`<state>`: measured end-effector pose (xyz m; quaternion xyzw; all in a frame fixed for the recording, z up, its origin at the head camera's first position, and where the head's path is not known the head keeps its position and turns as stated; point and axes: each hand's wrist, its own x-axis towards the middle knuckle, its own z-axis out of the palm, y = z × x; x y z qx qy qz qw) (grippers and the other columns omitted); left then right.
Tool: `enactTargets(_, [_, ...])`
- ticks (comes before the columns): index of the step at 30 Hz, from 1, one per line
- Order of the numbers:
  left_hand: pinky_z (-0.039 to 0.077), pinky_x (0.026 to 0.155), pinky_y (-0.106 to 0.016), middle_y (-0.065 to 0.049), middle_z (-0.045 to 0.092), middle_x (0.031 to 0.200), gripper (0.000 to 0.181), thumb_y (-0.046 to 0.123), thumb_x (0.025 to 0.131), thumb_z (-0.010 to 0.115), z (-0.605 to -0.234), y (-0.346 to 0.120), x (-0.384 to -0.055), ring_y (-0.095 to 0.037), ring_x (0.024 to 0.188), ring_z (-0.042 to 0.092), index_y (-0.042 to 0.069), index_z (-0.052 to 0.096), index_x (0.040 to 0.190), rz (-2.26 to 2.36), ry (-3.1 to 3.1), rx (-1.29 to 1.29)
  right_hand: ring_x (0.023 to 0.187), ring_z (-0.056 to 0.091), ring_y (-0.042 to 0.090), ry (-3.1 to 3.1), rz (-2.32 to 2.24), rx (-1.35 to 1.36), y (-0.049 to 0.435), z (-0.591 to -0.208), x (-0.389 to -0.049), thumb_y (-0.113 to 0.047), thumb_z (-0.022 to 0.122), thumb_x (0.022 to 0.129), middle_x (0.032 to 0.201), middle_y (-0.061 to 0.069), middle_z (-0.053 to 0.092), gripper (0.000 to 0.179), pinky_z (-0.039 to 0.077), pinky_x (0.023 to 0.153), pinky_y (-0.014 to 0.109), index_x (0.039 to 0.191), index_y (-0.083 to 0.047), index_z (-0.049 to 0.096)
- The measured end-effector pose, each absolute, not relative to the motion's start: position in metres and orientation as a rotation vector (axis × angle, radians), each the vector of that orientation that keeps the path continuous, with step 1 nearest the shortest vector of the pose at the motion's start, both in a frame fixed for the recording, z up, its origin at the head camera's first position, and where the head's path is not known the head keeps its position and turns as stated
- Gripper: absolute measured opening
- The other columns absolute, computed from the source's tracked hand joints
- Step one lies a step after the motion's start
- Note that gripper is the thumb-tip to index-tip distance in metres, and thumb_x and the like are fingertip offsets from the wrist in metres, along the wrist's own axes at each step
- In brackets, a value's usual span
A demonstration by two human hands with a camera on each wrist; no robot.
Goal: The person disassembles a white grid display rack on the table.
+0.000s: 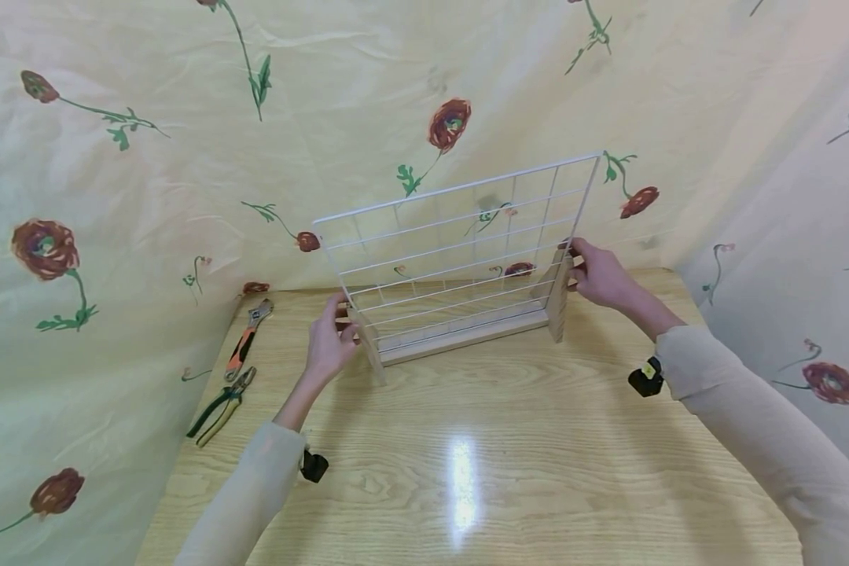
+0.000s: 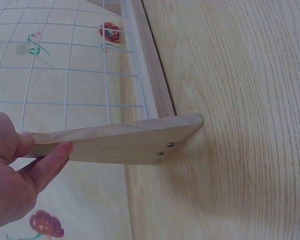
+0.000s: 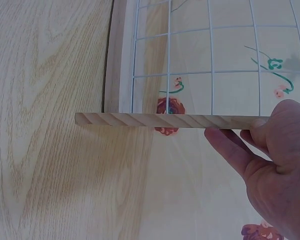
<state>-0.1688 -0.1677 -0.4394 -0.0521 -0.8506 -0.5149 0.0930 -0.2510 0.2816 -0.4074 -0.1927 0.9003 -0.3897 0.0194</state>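
Note:
A rack stands on the table near the back, with two wooden side boards, a wooden crossbar [image 1: 467, 339] low between them and an upright white wire grid [image 1: 460, 187]. My left hand [image 1: 328, 339] grips the upper end of the left side board [image 2: 125, 144], thumb and fingers on opposite sides. Two screw heads [image 2: 170, 145] show low on that board's outer face. On the other side, my right hand [image 1: 601, 273] holds the top of the right side board [image 3: 155, 120]. Some fingertips of both hands are hidden behind the boards.
At the table's left edge lie an adjustable wrench [image 1: 244, 346] with an orange and black handle and a pair of pliers [image 1: 225, 405]. Flower-patterned cloth [image 1: 368, 94] hangs behind and along both sides of the wood-grain table [image 1: 538, 456].

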Motion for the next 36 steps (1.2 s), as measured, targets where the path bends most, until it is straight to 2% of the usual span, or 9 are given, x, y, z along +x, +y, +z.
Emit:
enactTargets(14, [0.063,0.067,-0.036,-0.029,0.062,0.117,0.051,-0.022,0.087,0.055,-0.44,-0.173,-0.163,-0.043,0.092,0.068,0.003,0.051,0.131,-1.521,-2.528,-0.169,0.106,0.057,0.059,2.758,-1.21,-0.585,0.276,-0.406,-0.249,0.018,0.041,0.093,0.127,0.039,0.045,0.042,0.061,0.075,0.046,0.135,0.015,0.038])
enactTargets(36, [0.062,0.068,-0.032,-0.031,0.062,0.118,0.048,-0.02,0.088,0.055,-0.438,-0.179,-0.153,-0.044,0.096,0.067,-0.001,0.05,0.132,-1.513,-2.55,-0.124,0.105,0.059,0.057,2.761,-1.2,-0.632,0.271,-0.408,-0.25,0.016,0.041,0.094,0.126,0.037,0.047,0.04,0.061,0.076,0.045,0.134,0.014,0.04])
